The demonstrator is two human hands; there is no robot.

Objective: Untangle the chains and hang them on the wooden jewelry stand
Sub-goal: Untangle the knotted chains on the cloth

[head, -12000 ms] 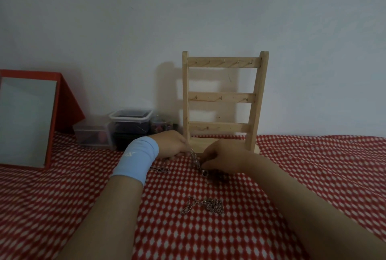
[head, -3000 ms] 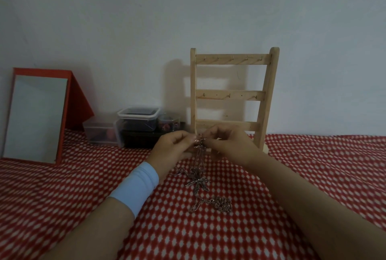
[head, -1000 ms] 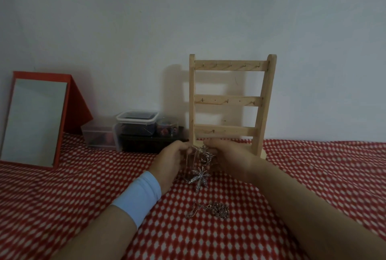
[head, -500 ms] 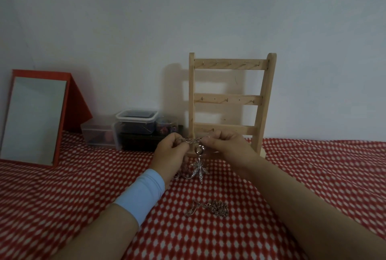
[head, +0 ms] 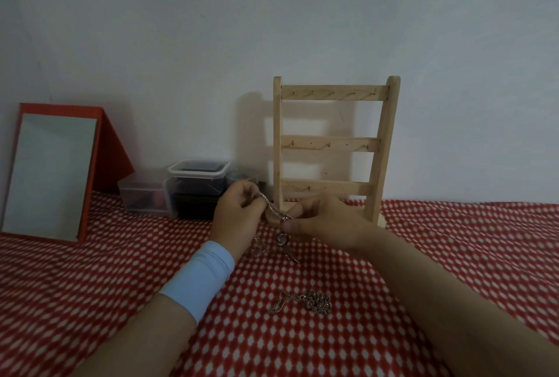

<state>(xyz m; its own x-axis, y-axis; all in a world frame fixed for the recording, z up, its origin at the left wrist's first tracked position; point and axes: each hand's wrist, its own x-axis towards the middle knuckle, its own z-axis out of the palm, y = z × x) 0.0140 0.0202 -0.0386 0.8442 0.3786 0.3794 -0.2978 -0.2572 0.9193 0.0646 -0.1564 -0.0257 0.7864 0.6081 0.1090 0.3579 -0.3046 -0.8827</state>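
A wooden jewelry stand point(head: 332, 146) with three hooked rails stands against the wall; no chain hangs on it. In front of its base, my left hand point(head: 239, 216), with a light blue wristband, and my right hand point(head: 328, 222) pinch a silver chain point(head: 273, 209) stretched slanting between them. A ring and pendant point(head: 284, 244) dangle from it below my right thumb, blurred. More of the chain trails down by my left wrist. A second chain point(head: 305, 305) lies bunched on the red checked cloth, nearer to me.
A red-framed mirror point(head: 51, 173) leans at the left. Clear plastic boxes point(head: 196, 183) sit against the wall left of the stand. The red and white checked cloth point(head: 469, 255) covers the whole surface.
My left hand has risen and drawn the chain taut at a slant, while my right hand has dropped lower. The pendant now hangs under my right thumb.
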